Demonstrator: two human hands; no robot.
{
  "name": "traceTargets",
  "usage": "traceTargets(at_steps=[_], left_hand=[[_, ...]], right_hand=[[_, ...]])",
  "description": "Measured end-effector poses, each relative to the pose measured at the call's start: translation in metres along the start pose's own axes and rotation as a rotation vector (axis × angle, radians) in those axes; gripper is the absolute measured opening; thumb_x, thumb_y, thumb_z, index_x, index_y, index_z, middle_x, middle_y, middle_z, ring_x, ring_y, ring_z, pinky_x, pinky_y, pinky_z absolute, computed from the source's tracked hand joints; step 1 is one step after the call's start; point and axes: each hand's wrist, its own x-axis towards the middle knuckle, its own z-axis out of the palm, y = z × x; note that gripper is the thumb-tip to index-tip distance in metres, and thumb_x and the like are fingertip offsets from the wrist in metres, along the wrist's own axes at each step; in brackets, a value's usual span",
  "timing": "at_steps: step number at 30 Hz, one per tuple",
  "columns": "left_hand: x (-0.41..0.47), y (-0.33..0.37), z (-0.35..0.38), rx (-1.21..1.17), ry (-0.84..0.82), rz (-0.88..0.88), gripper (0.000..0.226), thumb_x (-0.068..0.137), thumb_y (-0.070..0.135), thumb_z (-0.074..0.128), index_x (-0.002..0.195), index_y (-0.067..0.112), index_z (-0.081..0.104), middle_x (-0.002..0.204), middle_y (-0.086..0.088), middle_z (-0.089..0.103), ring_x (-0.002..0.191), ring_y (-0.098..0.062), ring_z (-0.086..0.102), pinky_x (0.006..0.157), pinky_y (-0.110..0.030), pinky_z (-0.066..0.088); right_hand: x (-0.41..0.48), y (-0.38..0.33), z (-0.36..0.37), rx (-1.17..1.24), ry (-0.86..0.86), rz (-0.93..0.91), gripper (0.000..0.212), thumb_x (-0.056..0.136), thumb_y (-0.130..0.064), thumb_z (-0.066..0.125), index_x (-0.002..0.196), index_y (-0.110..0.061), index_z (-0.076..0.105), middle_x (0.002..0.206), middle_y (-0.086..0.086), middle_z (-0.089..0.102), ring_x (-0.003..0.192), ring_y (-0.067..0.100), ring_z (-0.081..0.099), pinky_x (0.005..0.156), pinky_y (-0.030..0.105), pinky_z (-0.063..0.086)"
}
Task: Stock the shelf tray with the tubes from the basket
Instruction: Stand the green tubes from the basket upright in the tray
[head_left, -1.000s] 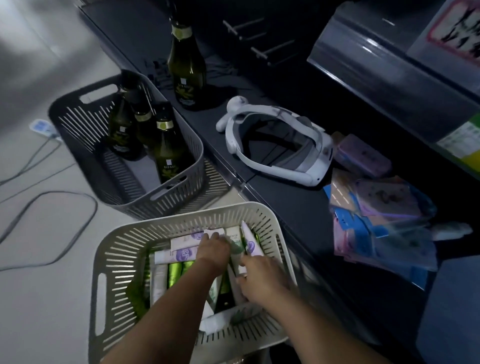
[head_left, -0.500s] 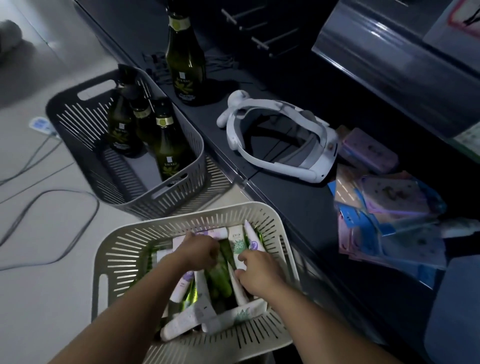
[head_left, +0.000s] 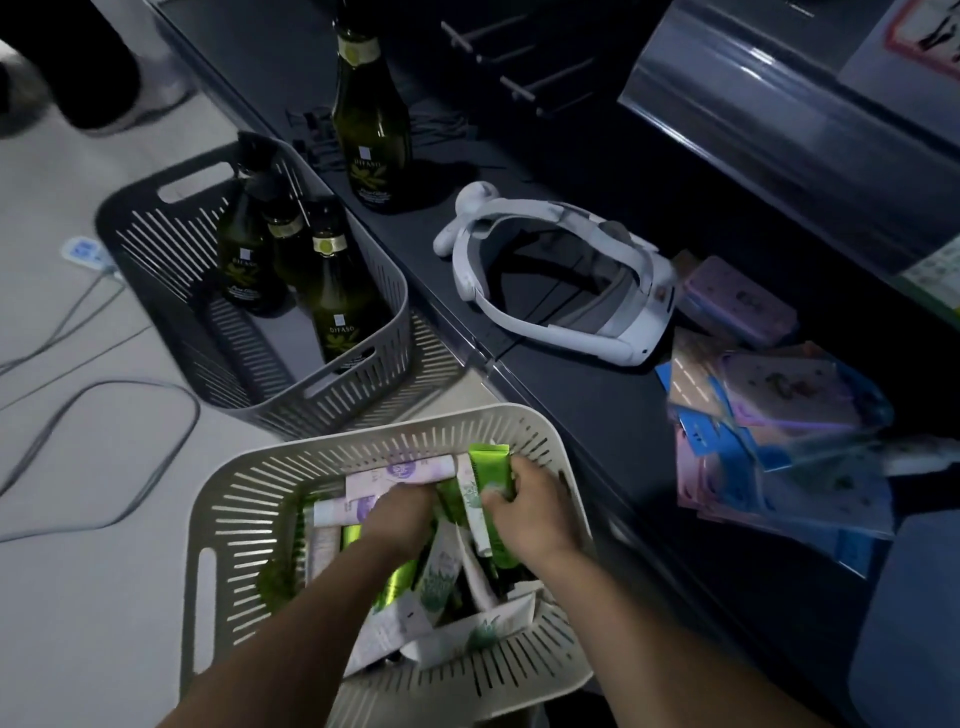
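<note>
Both my hands are down in the pale basket (head_left: 249, 512) nearest me on the floor. My left hand (head_left: 397, 512) is buried knuckles-up among the tubes (head_left: 439, 577), so I cannot tell whether its fingers are spread or pinching anything. My right hand (head_left: 532, 512) has its fingers curled around a bright green tube (head_left: 491, 465) by the far rim. To do this well, I'd gather a few lying the same way, gripping them mid-body so none slide out on the lift. The tubes are a jumbled heap, some glossy green, others white with purple or leafy prints, crossing at all angles. Beyond sits a dark basket (head_left: 140, 218) holding upright bottles (head_left: 340, 306), and the dark shelf (head_left: 597, 395) alongside carries a white headset (head_left: 558, 283); I can't pick out the tray.
</note>
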Motion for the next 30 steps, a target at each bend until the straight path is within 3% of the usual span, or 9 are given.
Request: traceTargets(at_steps=[2, 5, 8, 10, 17, 20, 23, 26, 30], left_hand=[[0.000, -0.009, 0.023, 0.389, -0.146, 0.113, 0.036, 0.082, 0.016, 0.045, 0.110, 0.017, 0.068, 0.111, -0.004, 0.066, 0.103, -0.025, 0.062, 0.092, -0.039, 0.037], [0.004, -0.006, 0.032, 0.595, -0.088, 0.179, 0.031, 0.072, 0.025, 0.053, 0.093, 0.018, 0.074, 0.089, 0.001, 0.070, 0.085, -0.022, 0.066, 0.082, -0.037, 0.035], [0.004, -0.001, 0.029, 0.596, -0.009, 0.169, 0.036, 0.093, 0.012, 0.034, 0.120, 0.012, 0.057, 0.120, -0.008, 0.058, 0.113, -0.029, 0.053, 0.100, -0.038, 0.030], [0.003, 0.003, 0.019, 0.518, -0.022, 0.101, 0.032, 0.094, 0.013, 0.038, 0.119, 0.012, 0.057, 0.123, -0.009, 0.058, 0.118, -0.028, 0.051, 0.102, -0.036, 0.032], [-0.026, 0.005, -0.022, -0.093, -0.083, 0.013, 0.022, 0.074, 0.014, 0.070, 0.096, 0.018, 0.072, 0.102, -0.001, 0.071, 0.098, -0.018, 0.063, 0.073, -0.022, 0.044], [-0.043, 0.014, -0.047, -0.272, 0.026, 0.068, 0.017, 0.074, 0.006, 0.069, 0.086, 0.018, 0.075, 0.076, 0.011, 0.072, 0.072, 0.004, 0.061, 0.072, -0.021, 0.047], [-0.064, 0.028, -0.085, -0.521, 0.099, 0.112, 0.030, 0.078, -0.005, 0.068, 0.072, 0.024, 0.070, 0.049, 0.022, 0.060, 0.047, 0.011, 0.051, 0.058, -0.016, 0.042], [-0.087, 0.052, -0.122, -0.627, 0.154, 0.184, 0.028, 0.084, -0.010, 0.060, 0.076, 0.015, 0.070, 0.066, 0.012, 0.062, 0.054, 0.006, 0.054, 0.058, -0.010, 0.042], [-0.117, 0.092, -0.168, -0.619, 0.291, 0.292, 0.021, 0.081, -0.003, 0.067, 0.073, 0.016, 0.068, 0.066, 0.011, 0.061, 0.060, 0.005, 0.053, 0.064, -0.012, 0.042]], right_hand=[[0.001, -0.001, 0.004, 0.024, -0.014, -0.017, 0.030, 0.084, -0.030, 0.059, 0.113, -0.020, 0.059, 0.113, 0.008, 0.065, 0.100, 0.030, 0.060, 0.080, 0.034, 0.050], [0.005, -0.002, 0.004, 0.019, -0.015, -0.051, 0.024, 0.089, -0.030, 0.055, 0.109, -0.017, 0.059, 0.131, 0.002, 0.057, 0.106, 0.029, 0.058, 0.083, 0.033, 0.047], [0.006, -0.003, 0.006, 0.003, -0.020, -0.063, 0.023, 0.092, -0.032, 0.051, 0.106, -0.014, 0.057, 0.136, 0.003, 0.052, 0.109, 0.030, 0.056, 0.085, 0.034, 0.046], [0.004, -0.006, 0.006, -0.001, -0.040, -0.062, 0.024, 0.094, -0.033, 0.048, 0.106, -0.014, 0.057, 0.137, 0.006, 0.051, 0.110, 0.031, 0.055, 0.084, 0.034, 0.046], [-0.015, -0.026, -0.011, 0.021, -0.063, -0.105, 0.022, 0.094, -0.035, 0.049, 0.097, -0.016, 0.059, 0.129, 0.011, 0.056, 0.109, 0.032, 0.057, 0.084, 0.034, 0.047], [-0.031, -0.035, -0.026, 0.033, -0.078, -0.128, 0.021, 0.094, -0.031, 0.051, 0.078, -0.018, 0.049, 0.106, 0.014, 0.062, 0.099, 0.032, 0.059, 0.079, 0.033, 0.047], [-0.050, -0.040, -0.050, -0.010, -0.035, -0.173, 0.024, 0.095, -0.031, 0.052, 0.074, -0.021, 0.047, 0.109, 0.011, 0.063, 0.100, 0.030, 0.058, 0.075, 0.030, 0.043], [-0.072, -0.042, -0.076, 0.022, 0.065, -0.237, 0.019, 0.093, -0.031, 0.054, 0.109, -0.021, 0.053, 0.110, 0.004, 0.063, 0.104, 0.027, 0.059, 0.084, 0.034, 0.048], [-0.102, -0.042, -0.116, 0.084, 0.151, -0.312, 0.016, 0.089, -0.034, 0.060, 0.092, -0.028, 0.046, 0.082, -0.003, 0.059, 0.083, 0.023, 0.060, 0.074, 0.035, 0.051]])
